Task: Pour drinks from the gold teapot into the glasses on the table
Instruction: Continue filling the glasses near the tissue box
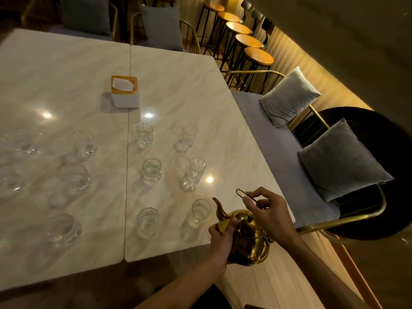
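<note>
Nearest, at about five o'clock, the gold teapot (247, 239) is held over the desk's (66, 70) near right corner, its spout (219, 208) pointing toward eleven o'clock. The left hand (221, 236) wraps its fingers around the pot's front, just below the spout. The right hand (267, 210) pinches the thin wire handle (243, 194), raised above the lid. Just beside the spout, at its nine o'clock, stands the closest glass (199, 212); another glass (147, 222) sits further left in the same row. Beyond them two more pairs of glasses (151, 171) run toward twelve o'clock, some seeming to hold a little clear liquid, though the dim light leaves that unsure. Over on the left slab, at nine o'clock, a blurred cluster of glasses (75, 178) stands. Further out, near the seam between the two marble slabs, sits a white tissue box (125, 92) with a wooden top. At two o'clock grey cushions (289, 97) lean on a bench, and a row of round stools (252, 47) lines up at one o'clock.
</note>
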`<state>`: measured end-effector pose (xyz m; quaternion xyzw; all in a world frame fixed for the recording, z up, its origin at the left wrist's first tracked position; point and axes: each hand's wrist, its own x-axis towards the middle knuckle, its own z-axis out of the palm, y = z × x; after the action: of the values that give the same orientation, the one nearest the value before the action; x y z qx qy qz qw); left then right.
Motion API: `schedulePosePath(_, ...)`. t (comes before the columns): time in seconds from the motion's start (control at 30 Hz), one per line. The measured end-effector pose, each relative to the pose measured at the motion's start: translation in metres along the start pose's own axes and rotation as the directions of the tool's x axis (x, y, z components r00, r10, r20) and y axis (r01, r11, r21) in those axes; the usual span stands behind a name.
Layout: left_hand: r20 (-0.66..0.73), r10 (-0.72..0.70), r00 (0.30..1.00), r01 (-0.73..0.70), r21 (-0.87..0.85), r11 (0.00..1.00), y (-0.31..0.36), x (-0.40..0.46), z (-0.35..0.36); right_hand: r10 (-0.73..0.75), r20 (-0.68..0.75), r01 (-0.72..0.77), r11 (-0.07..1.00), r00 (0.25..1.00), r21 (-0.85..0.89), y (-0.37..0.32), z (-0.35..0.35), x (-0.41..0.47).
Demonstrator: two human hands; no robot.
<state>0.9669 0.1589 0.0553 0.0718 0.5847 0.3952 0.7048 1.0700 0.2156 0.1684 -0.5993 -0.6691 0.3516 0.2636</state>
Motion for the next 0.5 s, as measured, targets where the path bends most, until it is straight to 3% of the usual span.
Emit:
schedulePosePath(0.23,-0.074,0.275,0.959,-0.268,0.099,0.958,0.028,0.009,0.009,-0.093,-0.089,0.101,0.991,0.992,0.091,-0.010,-0.008,0.026)
schedulePosePath(0.4,-0.205,0.516,0.832,-0.481,0.198,0.854,0.051,0.019,0.029,-0.165,-0.126,0.179,0.978,0.978,0.103,-0.023,-0.011,0.063)
schedulePosePath(0.5,-0.269,0.590,0.761,-0.547,0.224,0.807,0.064,0.034,0.044,-0.185,-0.099,0.197,0.972,0.978,0.131,-0.026,-0.012,0.090)
